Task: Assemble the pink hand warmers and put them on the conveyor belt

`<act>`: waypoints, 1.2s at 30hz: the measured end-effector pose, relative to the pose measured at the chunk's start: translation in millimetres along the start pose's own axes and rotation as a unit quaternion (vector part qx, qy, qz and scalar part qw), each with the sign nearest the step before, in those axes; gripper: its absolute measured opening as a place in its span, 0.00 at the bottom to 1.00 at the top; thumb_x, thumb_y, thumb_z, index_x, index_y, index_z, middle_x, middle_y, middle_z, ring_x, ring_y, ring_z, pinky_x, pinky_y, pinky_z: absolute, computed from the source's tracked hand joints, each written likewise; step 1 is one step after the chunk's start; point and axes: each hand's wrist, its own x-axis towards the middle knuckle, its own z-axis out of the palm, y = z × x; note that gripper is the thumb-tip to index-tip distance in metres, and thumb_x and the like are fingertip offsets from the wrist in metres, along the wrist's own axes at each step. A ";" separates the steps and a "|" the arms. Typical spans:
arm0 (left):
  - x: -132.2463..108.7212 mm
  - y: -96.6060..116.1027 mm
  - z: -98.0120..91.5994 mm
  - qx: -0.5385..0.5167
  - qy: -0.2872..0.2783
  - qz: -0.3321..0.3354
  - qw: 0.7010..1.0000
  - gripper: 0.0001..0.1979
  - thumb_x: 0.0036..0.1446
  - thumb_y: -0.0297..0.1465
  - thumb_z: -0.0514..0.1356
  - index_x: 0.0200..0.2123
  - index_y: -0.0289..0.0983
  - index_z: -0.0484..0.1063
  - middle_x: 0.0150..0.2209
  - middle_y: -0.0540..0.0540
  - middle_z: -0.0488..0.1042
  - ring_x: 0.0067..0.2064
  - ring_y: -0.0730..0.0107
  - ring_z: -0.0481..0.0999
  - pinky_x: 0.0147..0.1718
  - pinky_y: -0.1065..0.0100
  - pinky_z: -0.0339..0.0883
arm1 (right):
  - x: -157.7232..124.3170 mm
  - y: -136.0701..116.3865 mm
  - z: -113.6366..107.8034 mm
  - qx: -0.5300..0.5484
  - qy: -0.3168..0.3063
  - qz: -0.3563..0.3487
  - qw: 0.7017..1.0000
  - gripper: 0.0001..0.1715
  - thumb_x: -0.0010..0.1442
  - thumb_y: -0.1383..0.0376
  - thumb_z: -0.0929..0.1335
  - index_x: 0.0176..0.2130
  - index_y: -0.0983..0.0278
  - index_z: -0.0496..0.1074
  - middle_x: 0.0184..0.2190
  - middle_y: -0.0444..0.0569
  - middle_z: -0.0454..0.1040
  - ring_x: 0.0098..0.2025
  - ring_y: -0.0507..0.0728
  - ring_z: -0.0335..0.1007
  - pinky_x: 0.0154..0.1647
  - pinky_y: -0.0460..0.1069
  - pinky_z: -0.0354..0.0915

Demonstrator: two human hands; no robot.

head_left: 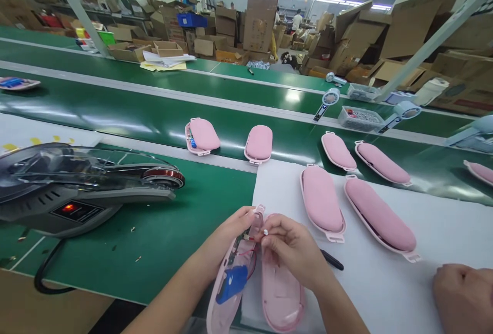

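My left hand grips the upper end of an open pink shell half that shows a blue battery, red wires and a small circuit board. My right hand is closed in a pinch on a tiny white part at the end of the wires, close to the left fingers. A second pink shell half lies hollow side up under my right wrist. A black pen-like tool lies on the white mat just right of my right hand.
Two closed pink units lie on the mat, several more on the green conveyor belt. A grey machine with a red light stands at left. Another person's hand rests at the lower right. Handheld fans, parts trays and cardboard boxes fill the back.
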 end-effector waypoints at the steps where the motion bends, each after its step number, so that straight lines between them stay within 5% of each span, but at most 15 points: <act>1: -0.1 0.1 0.1 -0.001 0.000 0.000 1.000 0.19 0.50 0.44 0.66 0.37 0.36 0.72 0.27 0.49 0.71 0.28 0.69 0.72 0.30 0.67 0.62 | 0.0 0.7 1.9 -0.017 0.017 0.003 1.000 0.10 0.55 0.58 0.70 0.30 0.63 0.70 0.27 0.44 0.74 0.21 0.49 0.68 0.22 0.45 0.65; 5: 1.0 -2.0 -1.8 -0.011 -0.018 -0.007 1.000 0.19 0.49 0.43 0.66 0.37 0.36 0.69 0.29 0.48 0.72 0.28 0.68 0.74 0.29 0.67 0.63 | -4.4 -3.9 8.8 -0.064 0.060 0.007 0.996 0.12 0.56 0.57 0.69 0.31 0.64 0.75 0.24 0.44 0.73 0.22 0.50 0.66 0.24 0.46 0.64; 9: 0.1 -5.1 -2.7 -0.015 -0.041 -0.018 0.999 0.19 0.51 0.45 0.63 0.39 0.38 0.68 0.26 0.49 0.71 0.25 0.69 0.72 0.27 0.68 0.63 | -11.8 -14.7 10.3 -0.196 0.023 -0.005 0.980 0.16 0.63 0.60 0.62 0.30 0.63 0.75 0.22 0.44 0.72 0.25 0.52 0.68 0.27 0.46 0.65; 13: -2.7 -4.5 -1.2 -0.003 -0.002 -0.005 1.000 0.15 0.55 0.42 0.61 0.39 0.38 0.69 0.31 0.49 0.71 0.29 0.71 0.73 0.31 0.69 0.65 | -13.2 -22.7 5.4 -0.302 0.001 -0.037 0.953 0.15 0.62 0.67 0.61 0.28 0.62 0.73 0.22 0.43 0.72 0.25 0.51 0.67 0.27 0.46 0.62; 18: -0.8 -3.5 -3.6 0.024 0.008 -0.031 0.999 0.22 0.50 0.46 0.65 0.42 0.38 0.69 0.32 0.48 0.71 0.32 0.70 0.72 0.30 0.71 0.63 | -5.4 -28.9 2.9 -0.255 -0.047 0.027 0.965 0.09 0.54 0.69 0.67 0.23 0.62 0.71 0.20 0.39 0.67 0.22 0.48 0.61 0.25 0.44 0.57; 23: -2.4 -4.0 0.2 0.016 0.011 -0.027 0.999 0.23 0.49 0.46 0.65 0.43 0.38 0.68 0.27 0.52 0.67 0.26 0.75 0.68 0.28 0.71 0.61 | -2.4 -28.1 5.7 -0.189 -0.107 0.053 0.975 0.12 0.58 0.68 0.63 0.24 0.63 0.69 0.20 0.39 0.61 0.24 0.49 0.55 0.25 0.45 0.54; 28: -4.5 -4.9 3.9 0.034 0.024 -0.041 0.998 0.27 0.47 0.48 0.65 0.45 0.39 0.67 0.27 0.52 0.67 0.24 0.76 0.66 0.23 0.73 0.56 | -5.7 -25.8 7.1 -0.231 -0.057 0.080 0.968 0.10 0.56 0.68 0.61 0.25 0.64 0.68 0.20 0.39 0.62 0.23 0.49 0.54 0.24 0.45 0.52; 32: -4.6 -5.7 5.8 0.052 0.022 -0.054 0.997 0.30 0.46 0.52 0.65 0.47 0.41 0.65 0.24 0.55 0.65 0.19 0.81 0.58 0.19 0.73 0.52 | -4.8 -27.5 9.5 -0.261 -0.044 0.040 0.964 0.11 0.53 0.72 0.61 0.22 0.63 0.66 0.21 0.40 0.65 0.23 0.49 0.56 0.24 0.44 0.53; 36: -4.8 -6.2 8.1 0.055 0.021 -0.049 0.997 0.30 0.47 0.52 0.63 0.48 0.41 0.64 0.28 0.52 0.68 0.21 0.80 0.61 0.22 0.73 0.54 | -5.1 -29.7 11.6 -0.285 -0.037 0.014 0.958 0.13 0.52 0.74 0.61 0.20 0.63 0.65 0.21 0.41 0.69 0.24 0.49 0.60 0.23 0.44 0.54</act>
